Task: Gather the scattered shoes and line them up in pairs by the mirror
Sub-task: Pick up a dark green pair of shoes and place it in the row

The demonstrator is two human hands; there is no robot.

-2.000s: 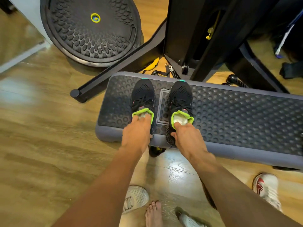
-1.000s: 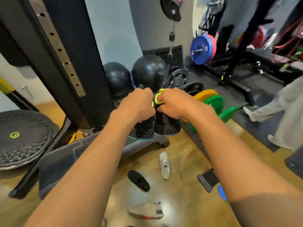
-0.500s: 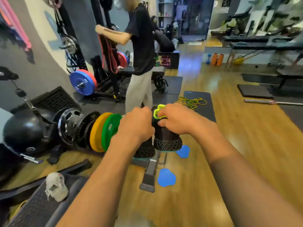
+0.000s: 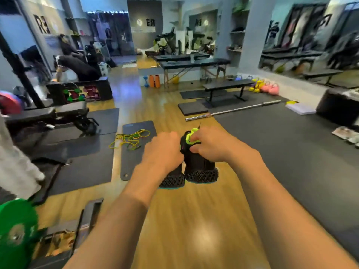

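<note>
1. neon-green collar (image 4: 191, 136) of the right sneaker (image 4: 200, 164) is pinched in the right hand (image 4: 210, 145), with fingers and thumb curled round the shoe's opening.
2. the left hand (image 4: 165, 150) is closed like a fist round the top of the left sneaker (image 4: 172, 179). most of that shoe is hidden behind the hand and wrist, and only its lower part shows.
3. both sneakers are black, with a lattice sole and a thin teal edge at the bottom. they hang side by side, touching, in the air at arm's length, soles lowest.
4. below them is a wooden floor (image 4: 184, 220) with a patch of glare.
5. to the left lies a dark grey exercise mat (image 4: 136, 164), with a tangle of yellow and green bands (image 4: 132, 139) at its far end.
6. to the right is black rubber flooring (image 4: 291, 162). a steel barbell (image 4: 233, 109) lies along its far edge.
7. at the right edge a few pale shoes (image 4: 347, 135), blurred, lie on the rubber flooring.
8. farther off stand a black bench (image 4: 227, 86), pink and yellow kettlebells (image 4: 268, 88) and orange foam rollers (image 4: 154, 80).
9. a long wall mirror (image 4: 310, 45) runs along the right side, well apart from the held sneakers.
10. a green weight plate (image 4: 15, 230) fills the lower left corner.
</note>
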